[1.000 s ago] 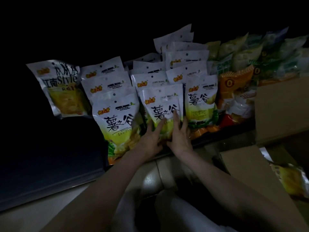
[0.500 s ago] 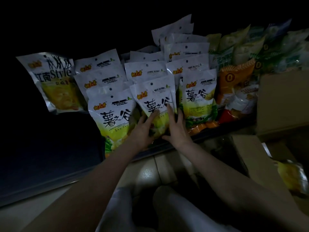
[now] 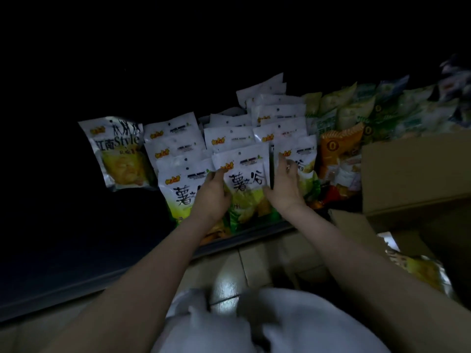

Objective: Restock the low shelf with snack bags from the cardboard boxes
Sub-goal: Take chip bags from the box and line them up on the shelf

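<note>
Both hands were at the front white snack bag (image 3: 244, 179) in the middle row on the low shelf (image 3: 76, 263). The left hand (image 3: 212, 197) gripped the bag's left edge, thumb curled over its front. The right hand (image 3: 286, 186) lay along the bag's right edge with its fingers straight and pointing up, pressed between this bag and the neighbouring white bag (image 3: 299, 159) to the right; I could not tell whether its thumb hooked round the edge.

Compared with a second before, the hands had parted. Then they had sat close together, both flat on the lower front of the bag; half a second ago they were still low on it and near each other. Now each had slid out to its own side and climbed higher, level with the large printed characters. The bag itself stood more upright and squarer to the view than earlier, with its whole face showing between the two hands.

The bag stood at the front of its row, with more white bags stacked behind it and another row (image 3: 183, 179) to its left. A single white and yellow bag (image 3: 119, 154) lay tilted at the far left, apart from the rows. Orange and green bags (image 3: 339, 143) filled the shelf to the right. A cardboard box (image 3: 415, 174) sat at the right, and another snack bag (image 3: 420, 271) showed in the open box below it.
</note>
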### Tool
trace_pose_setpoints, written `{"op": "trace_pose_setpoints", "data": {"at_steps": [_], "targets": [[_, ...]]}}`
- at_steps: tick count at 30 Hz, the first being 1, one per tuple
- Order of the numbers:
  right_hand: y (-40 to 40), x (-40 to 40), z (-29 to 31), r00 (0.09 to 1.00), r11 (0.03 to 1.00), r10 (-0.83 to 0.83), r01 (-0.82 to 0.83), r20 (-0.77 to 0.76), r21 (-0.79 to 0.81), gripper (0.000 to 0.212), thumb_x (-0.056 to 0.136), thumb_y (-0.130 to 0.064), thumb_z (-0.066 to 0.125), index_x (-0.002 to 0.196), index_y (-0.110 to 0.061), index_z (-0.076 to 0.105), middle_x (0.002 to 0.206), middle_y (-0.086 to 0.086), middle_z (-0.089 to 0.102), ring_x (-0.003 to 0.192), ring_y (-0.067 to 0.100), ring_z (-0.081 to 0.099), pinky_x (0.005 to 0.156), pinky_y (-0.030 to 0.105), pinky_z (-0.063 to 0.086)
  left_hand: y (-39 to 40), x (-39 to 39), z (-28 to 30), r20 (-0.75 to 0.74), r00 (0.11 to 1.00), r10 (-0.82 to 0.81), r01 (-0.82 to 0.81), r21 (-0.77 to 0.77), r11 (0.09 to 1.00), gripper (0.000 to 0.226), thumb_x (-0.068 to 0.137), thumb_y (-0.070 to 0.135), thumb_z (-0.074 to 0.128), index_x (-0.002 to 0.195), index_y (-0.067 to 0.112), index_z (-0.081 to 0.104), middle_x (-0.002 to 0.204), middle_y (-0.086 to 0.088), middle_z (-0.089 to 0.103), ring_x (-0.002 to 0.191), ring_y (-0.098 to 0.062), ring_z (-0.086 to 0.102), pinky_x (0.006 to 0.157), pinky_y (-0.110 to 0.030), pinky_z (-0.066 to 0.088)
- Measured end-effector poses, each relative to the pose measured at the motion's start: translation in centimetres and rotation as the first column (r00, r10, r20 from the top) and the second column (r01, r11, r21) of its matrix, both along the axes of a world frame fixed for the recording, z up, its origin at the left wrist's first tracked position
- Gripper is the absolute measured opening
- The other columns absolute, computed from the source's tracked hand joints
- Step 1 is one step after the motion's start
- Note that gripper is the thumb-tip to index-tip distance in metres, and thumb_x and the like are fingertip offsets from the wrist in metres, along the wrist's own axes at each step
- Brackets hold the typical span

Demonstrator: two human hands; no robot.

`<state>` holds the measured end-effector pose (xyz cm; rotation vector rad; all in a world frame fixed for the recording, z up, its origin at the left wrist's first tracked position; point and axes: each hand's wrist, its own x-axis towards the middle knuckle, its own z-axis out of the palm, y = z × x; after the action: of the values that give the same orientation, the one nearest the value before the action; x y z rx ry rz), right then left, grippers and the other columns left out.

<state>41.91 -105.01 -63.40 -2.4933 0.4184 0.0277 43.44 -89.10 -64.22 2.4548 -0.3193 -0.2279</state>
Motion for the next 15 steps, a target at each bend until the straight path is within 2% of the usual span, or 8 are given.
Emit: {"op": "trace_pose_setpoints", "data": {"at_steps": [2, 5, 8, 11, 15], "targets": [[-1.0, -0.3, 3.0, 0.998, 0.998, -0.054, 0.053, 0.038, 0.029, 0.079, 0.089, -0.012, 0.061, 0.148, -0.015, 0.008, 0.151, 0.014, 0.009, 0.137, 0.033, 0.021, 0.107, 0.037, 0.032, -1.2, -0.5, 2.5, 0.034, 0.999, -0.007, 0.007, 0.01, 1.0, 0.058, 0.091, 0.005, 0.051, 0.144, 0.014, 0.029, 0.141, -0.015, 0.037, 0.113, -0.032, 0.05, 0.077, -0.031, 0.044], [-4.0, -2.1, 6.8, 0.992, 0.996, -0.079, 0.083, 0.094, -0.033, 0.07, 0.089, -0.014, 0.061, 0.144, -0.012, 0.018, 0.148, 0.016, 0.016, 0.135, 0.035, 0.024, 0.102, 0.04, 0.035, -3.7, -1.7, 6.1, 0.107, 0.992, -0.072, 0.068, 0.037, 0.997, 0.057, 0.093, 0.009, 0.05, 0.144, 0.014, 0.027, 0.144, -0.013, 0.036, 0.118, -0.03, 0.049, 0.087, -0.039, 0.048], [-8.4, -5.6, 8.9, 0.988, 0.987, -0.134, 0.14, 0.079, -0.075, 0.068, 0.089, -0.014, 0.06, 0.143, -0.01, 0.02, 0.147, 0.017, 0.019, 0.136, 0.035, 0.021, 0.105, 0.042, 0.031, -7.3, -3.1, 8.6, 0.15, 0.979, -0.14, 0.134, 0.055, 0.989, 0.057, 0.094, 0.01, 0.048, 0.146, 0.014, 0.024, 0.147, -0.012, 0.033, 0.116, -0.031, 0.05, 0.082, -0.037, 0.047], [-14.2, -10.1, 8.5, 0.964, 0.959, -0.266, 0.266, 0.018, -0.102, 0.071, 0.089, -0.013, 0.06, 0.146, -0.009, 0.017, 0.147, 0.019, 0.019, 0.137, 0.037, 0.018, 0.108, 0.044, 0.026, -12.1, -5.2, 9.7, 0.147, 0.95, -0.277, 0.265, 0.094, 0.96, 0.057, 0.094, 0.012, 0.047, 0.146, 0.015, 0.023, 0.145, -0.013, 0.035, 0.112, -0.033, 0.052, 0.077, -0.033, 0.042], [-22.1, -15.7, 4.7, 0.871, 0.884, -0.467, 0.461, -0.154, -0.071, 0.07, 0.088, -0.016, 0.062, 0.143, -0.006, 0.02, 0.144, 0.022, 0.023, 0.132, 0.042, 0.024, 0.106, 0.044, 0.027, -18.9, -7.9, 8.7, 0.066, 0.873, -0.484, 0.475, 0.12, 0.872, 0.059, 0.092, 0.013, 0.048, 0.146, 0.015, 0.024, 0.143, -0.011, 0.037, 0.126, -0.03, 0.042, 0.1, -0.039, 0.04]]}}
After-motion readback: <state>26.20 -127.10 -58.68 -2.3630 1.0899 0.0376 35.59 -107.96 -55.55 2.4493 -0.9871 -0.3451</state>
